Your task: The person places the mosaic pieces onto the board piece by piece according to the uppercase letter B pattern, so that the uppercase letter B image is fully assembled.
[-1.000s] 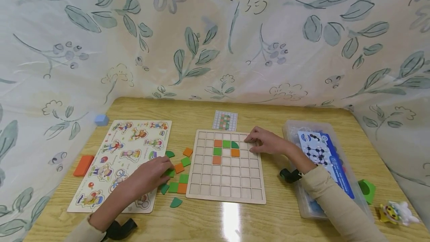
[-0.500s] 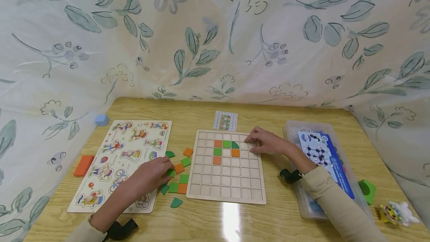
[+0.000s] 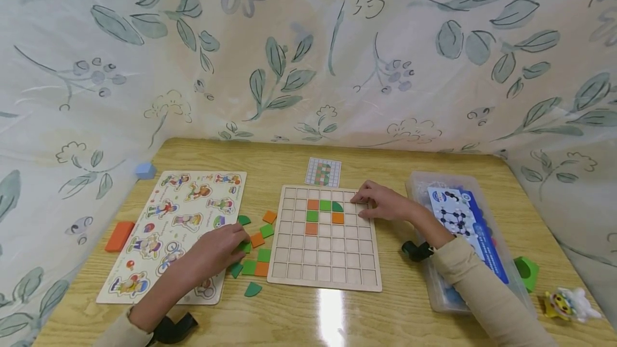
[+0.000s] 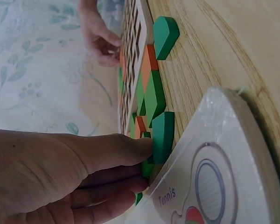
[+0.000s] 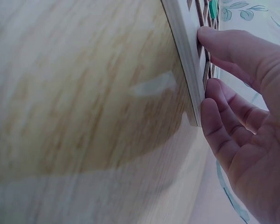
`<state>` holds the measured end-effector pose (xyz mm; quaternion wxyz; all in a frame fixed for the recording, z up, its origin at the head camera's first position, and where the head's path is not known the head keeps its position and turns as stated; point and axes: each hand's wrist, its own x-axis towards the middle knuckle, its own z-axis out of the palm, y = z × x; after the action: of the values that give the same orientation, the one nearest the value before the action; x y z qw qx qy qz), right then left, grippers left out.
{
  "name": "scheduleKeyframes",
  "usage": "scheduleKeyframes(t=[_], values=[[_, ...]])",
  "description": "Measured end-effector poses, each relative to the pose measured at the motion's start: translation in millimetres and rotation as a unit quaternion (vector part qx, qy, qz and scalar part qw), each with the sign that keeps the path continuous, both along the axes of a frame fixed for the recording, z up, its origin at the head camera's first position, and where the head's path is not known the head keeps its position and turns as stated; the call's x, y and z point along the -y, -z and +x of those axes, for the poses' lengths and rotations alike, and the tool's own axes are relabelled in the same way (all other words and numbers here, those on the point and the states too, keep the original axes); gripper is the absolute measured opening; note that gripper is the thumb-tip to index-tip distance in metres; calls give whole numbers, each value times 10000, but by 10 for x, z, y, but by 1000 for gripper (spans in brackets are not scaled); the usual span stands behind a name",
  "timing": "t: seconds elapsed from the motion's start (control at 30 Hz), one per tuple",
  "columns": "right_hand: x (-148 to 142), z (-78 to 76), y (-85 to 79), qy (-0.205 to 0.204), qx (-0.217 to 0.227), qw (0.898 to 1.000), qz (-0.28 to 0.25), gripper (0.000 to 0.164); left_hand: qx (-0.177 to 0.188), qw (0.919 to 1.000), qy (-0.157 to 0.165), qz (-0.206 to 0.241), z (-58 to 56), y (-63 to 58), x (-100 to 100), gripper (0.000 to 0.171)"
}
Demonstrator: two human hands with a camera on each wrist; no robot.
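Observation:
My left hand rests over loose tiles, beside the picture puzzle board. In the left wrist view its thumb lies straight, the tip beside a dark green rounded tile, with a green square tile partly hidden under the fingertips. My right hand rests at the upper right of the wooden grid board, thumb and fingers loosely bent with nothing between them. On the grid sit orange squares, green squares and a dark green quarter-round tile.
A small pattern card lies behind the grid. Loose orange and green tiles lie left of it. A clear plastic box, a green block and a toy figure stand right; red and blue blocks left.

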<state>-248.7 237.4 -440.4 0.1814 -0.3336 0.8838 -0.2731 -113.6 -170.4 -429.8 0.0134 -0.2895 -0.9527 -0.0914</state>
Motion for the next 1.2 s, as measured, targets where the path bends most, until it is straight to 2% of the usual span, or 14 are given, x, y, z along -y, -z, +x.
scheduleKeyframes(t=[0.67, 0.83, 1.03, 1.2], values=[[-19, 14, -8, 6, 8, 10000, -38, 30, 59, 9998, -29, -199, -20, -28, -26, 19], [0, 9, -19, 9, 9, 10000, -2, 30, 75, 9999, 148, -22, -5, -70, 19, 20], [4, 15, -45, 23, 14, 10000, 24, 31, -229, 9969, 632, 407, -47, -123, -44, 21], [-5, 13, -11, 9, 58, 10000, -7, 31, -42, 9950, 937, 335, -94, -135, -186, 21]])
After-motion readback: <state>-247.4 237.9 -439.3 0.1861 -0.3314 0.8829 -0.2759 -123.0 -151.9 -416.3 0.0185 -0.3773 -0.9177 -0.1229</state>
